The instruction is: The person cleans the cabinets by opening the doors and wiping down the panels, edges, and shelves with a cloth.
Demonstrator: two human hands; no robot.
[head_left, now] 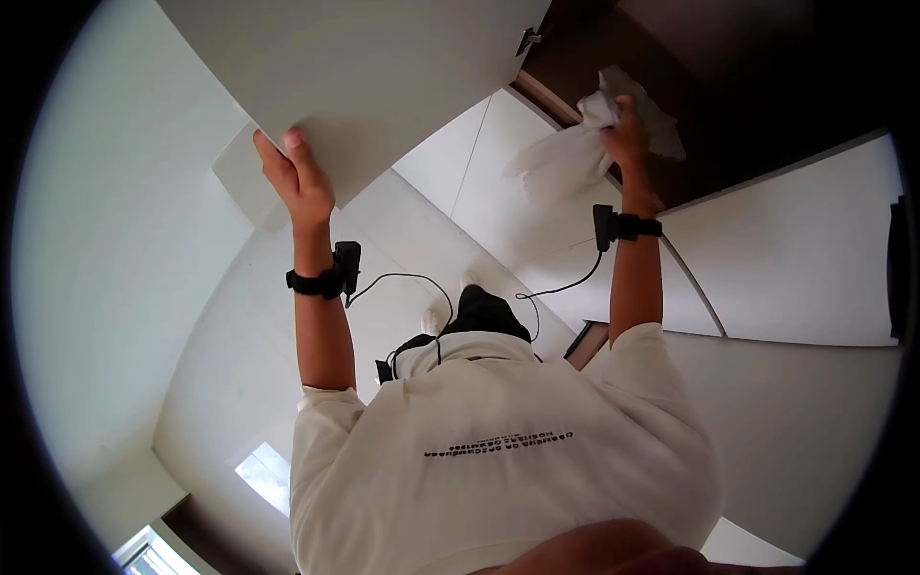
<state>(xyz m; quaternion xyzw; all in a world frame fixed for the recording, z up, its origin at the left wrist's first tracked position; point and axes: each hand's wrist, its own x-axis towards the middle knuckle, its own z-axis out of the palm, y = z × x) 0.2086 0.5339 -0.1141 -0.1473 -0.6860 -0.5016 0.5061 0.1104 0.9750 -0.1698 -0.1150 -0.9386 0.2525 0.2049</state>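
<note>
My left hand (300,180) grips the edge of a white cabinet door (383,86), thumb on the face toward me and fingers round the edge. The door stands swung out on its hinge (528,40). At the cabinet opening, my right hand (627,139) is closed on a pale, crumpled cloth (565,158). Part of the cloth hangs over the cabinet's front edge, and part lies against the dark brown interior (738,115). How the right fingers fold into the cloth is partly hidden.
Black straps with small devices sit on both wrists, and thin cables (402,276) run from them toward my waist. White cabinet fronts (795,249) continue on the right. Pale floor (230,355) lies around my feet, with a white wall (125,192) on the left.
</note>
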